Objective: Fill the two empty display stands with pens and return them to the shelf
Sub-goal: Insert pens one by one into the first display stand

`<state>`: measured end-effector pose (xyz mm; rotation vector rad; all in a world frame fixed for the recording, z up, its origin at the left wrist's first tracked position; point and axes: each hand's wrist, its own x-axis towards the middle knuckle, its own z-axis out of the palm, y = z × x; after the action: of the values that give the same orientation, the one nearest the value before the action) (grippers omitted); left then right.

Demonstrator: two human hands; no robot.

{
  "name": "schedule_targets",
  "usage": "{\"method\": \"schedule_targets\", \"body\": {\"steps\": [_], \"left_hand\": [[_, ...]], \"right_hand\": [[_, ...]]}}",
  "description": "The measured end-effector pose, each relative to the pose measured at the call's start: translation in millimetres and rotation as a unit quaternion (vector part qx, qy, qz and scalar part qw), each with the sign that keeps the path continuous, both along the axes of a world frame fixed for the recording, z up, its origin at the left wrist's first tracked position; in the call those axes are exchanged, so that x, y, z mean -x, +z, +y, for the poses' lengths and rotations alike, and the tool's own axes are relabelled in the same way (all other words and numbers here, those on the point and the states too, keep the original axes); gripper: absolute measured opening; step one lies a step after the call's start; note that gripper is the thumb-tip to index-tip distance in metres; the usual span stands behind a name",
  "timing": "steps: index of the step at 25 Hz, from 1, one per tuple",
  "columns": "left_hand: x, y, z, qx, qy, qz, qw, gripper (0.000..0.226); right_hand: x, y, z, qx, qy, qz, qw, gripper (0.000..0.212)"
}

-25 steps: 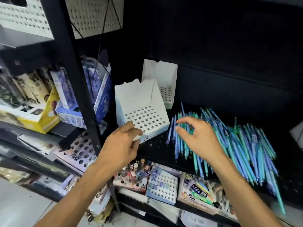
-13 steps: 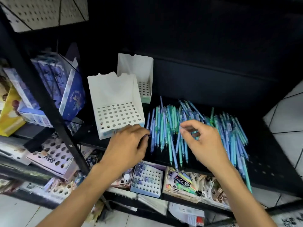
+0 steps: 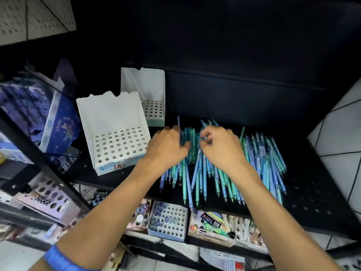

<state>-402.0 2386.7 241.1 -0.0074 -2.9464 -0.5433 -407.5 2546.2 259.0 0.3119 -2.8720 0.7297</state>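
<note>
Left hand [image 3: 168, 147] was down on the left end of the pens [image 3: 230, 169], fingers curled into the pile, one blue pen [image 3: 178, 126] sticking up past the knuckles; looked gripped, but the fingertips were hidden behind the hand, so can't confirm how many pens it held. Right hand [image 3: 218, 147] was just beside it, nearly touching, fingers bent and pinched together over the pile near the middle; something blue showed at the thumb, too blurred to say whether it was actually held. Both palms faced down, forearms coming up from the bottom edge, a blue band [image 3: 58, 259] on the left wrist. Pens lay loose in a wide blue and teal heap on the black shelf [image 3: 312, 192], tips mostly pointing toward the front edge, spread from under the hands out to the right. Near stand [image 3: 115, 137] sat just left of the left hand, white, perforated deck with every visible hole empty, tall back panel with a torn top edge. Far stand [image 3: 148, 98] stood behind it and to the right, against the back of the shelf, holes also empty. Neither hand touched either stand. Below, a lower shelf carried other small boxes [image 3: 168, 222] of stock.
</note>
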Motion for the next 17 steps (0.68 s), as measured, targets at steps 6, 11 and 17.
{"method": "schedule_targets", "body": {"steps": [6,11,17], "left_hand": [[25,-23,-5,-0.003,0.010,-0.112,0.994,0.059],[30,-30,-8,-0.032,0.010,-0.077,0.996,0.043],[34,-36,-5,-0.025,0.011,-0.056,0.998,0.041]], "right_hand": [[46,-12,-31,-0.090,0.003,-0.084,0.992,0.017],[54,-17,-32,-0.081,0.000,-0.108,0.991,0.016],[55,-12,-35,-0.080,0.005,-0.115,0.990,0.018]]}}
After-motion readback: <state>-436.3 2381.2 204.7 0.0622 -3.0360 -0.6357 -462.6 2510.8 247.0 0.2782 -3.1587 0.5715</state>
